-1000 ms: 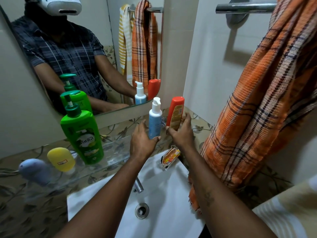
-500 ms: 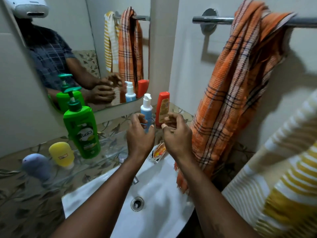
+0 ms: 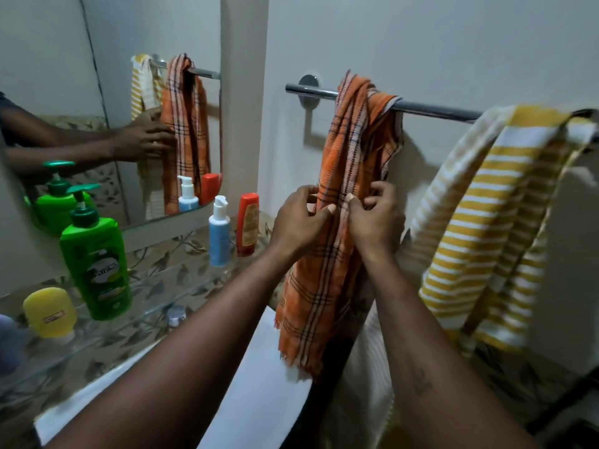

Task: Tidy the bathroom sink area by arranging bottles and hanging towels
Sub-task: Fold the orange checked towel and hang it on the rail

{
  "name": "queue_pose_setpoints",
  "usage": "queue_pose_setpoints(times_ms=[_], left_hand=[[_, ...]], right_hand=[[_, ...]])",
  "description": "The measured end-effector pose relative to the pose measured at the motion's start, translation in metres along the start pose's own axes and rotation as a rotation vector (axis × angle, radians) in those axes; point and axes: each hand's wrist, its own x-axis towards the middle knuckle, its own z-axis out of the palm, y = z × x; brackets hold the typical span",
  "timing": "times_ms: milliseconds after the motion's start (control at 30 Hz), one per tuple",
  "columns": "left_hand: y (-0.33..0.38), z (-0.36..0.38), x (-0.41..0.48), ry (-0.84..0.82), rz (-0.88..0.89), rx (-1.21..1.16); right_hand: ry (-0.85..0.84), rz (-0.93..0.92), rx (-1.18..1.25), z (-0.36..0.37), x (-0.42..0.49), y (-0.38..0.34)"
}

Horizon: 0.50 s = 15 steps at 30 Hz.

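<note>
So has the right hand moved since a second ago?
Yes. The right hand has left the red bottle and gone rightward, away from it, to the orange towel on the rail, which it now pinches.

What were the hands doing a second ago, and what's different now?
The left hand came off the blue bottle, the right hand off the red bottle; both moved right and now pinch the orange towel on the rail. Both bottles stayed standing in place; the green bottle and striped towel did not move.
</note>
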Motion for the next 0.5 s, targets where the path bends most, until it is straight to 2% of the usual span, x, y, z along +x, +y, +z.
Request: queue_pose_setpoints(times_ms=[133,200,367,500], left_hand=[[0.014,0.007,-0.005,0.044,-0.023,-0.061],[0.023,0.007,-0.006,0.059,-0.017,-0.096],[0.045,0.002,-0.012,-0.061,-0.113,-0.458],[0.057,0.019,-0.046,0.072,-0.123,-0.581]], right_hand=[[-0.192,-0.008,0.134,-0.003,-0.004,-0.002],[-0.222,-0.046,0.208,-0.010,-0.013,-0.001],[-0.328,-0.191,0.304,-0.041,-0.047,0.001],[-0.519,-0.214,0.424,-0.075,-0.054,0.020]])
